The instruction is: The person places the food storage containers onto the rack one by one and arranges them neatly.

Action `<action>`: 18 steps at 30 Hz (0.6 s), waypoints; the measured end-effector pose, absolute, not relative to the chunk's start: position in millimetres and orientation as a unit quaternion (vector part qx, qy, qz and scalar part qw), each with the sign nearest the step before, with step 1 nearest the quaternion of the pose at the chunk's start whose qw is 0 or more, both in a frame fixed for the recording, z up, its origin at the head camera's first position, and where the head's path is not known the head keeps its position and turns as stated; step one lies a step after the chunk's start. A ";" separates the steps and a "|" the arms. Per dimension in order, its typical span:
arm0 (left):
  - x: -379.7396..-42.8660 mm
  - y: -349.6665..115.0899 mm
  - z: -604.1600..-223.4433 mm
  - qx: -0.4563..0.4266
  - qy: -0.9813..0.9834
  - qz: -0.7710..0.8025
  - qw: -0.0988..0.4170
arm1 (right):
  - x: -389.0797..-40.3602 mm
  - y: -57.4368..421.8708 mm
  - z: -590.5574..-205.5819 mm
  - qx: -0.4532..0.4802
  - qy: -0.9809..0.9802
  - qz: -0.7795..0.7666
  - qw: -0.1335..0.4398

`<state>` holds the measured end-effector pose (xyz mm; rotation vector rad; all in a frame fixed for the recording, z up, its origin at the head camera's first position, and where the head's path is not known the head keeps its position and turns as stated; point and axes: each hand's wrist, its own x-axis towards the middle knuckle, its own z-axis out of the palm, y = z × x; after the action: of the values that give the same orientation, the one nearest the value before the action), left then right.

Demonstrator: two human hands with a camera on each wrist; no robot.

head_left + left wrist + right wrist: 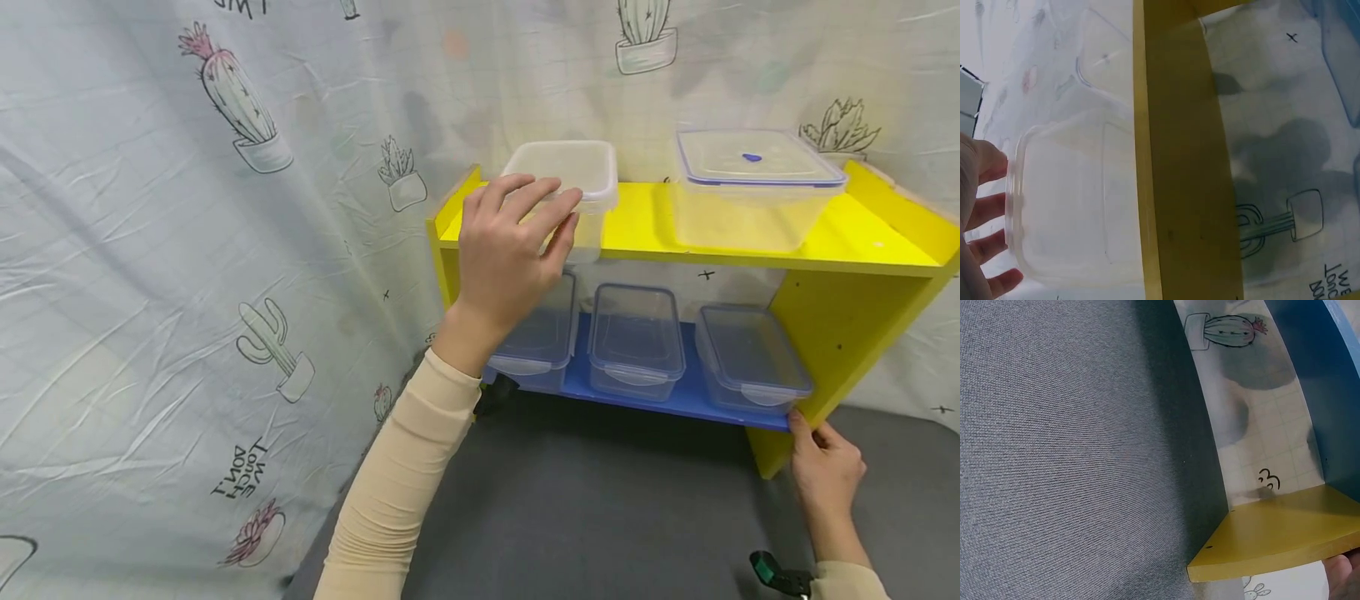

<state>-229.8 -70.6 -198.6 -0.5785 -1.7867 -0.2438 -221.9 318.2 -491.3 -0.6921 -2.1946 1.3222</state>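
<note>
A clear plastic food container with a whitish lid (573,162) stands at the left end of the yellow top shelf. In front of it, my left hand (502,246) has its fingers spread and slightly bent, the fingertips right at the lid's edge. The left wrist view shows these fingers (991,212) along the rim of the container (1072,206). My right hand (828,467) grips the yellow and blue shelf unit (847,333) at its lower right corner, thumb near the end of the blue shelf. Only a bit of that hand (1342,572) appears in the right wrist view.
A larger container with a blue-edged lid (757,158) stands on the top shelf's right. Three blue-rimmed containers, the middle one (636,342) among them, line the blue lower shelf (573,383). Grey fabric (600,500) covers the surface below; a cactus-print curtain (150,292) hangs behind.
</note>
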 end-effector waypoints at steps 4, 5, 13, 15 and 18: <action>-231.1 -68.6 -198.5 -0.239 -0.794 -0.099 0.550 | -221.9 319.1 -491.8 -0.260 -0.795 0.495 0.236; -231.9 -68.2 -198.6 -0.239 -0.798 -0.102 0.543 | -222.1 319.5 -491.9 -0.263 -0.791 0.499 0.236; -239.0 -67.9 -203.4 -0.244 -0.813 -0.135 0.512 | -224.6 320.4 -492.6 -0.264 -0.780 0.515 0.236; -240.9 -67.1 -204.2 -0.244 -0.816 -0.135 0.506 | -224.5 319.9 -492.4 -0.265 -0.777 0.520 0.236; -244.3 -65.1 -205.3 -0.244 -0.824 -0.132 0.493 | -223.3 319.1 -492.5 -0.269 -0.769 0.532 0.231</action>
<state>-244.3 -65.1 -205.3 -0.5922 -1.9994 -0.3202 -223.3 319.1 -492.5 -0.7408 -2.1141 1.4641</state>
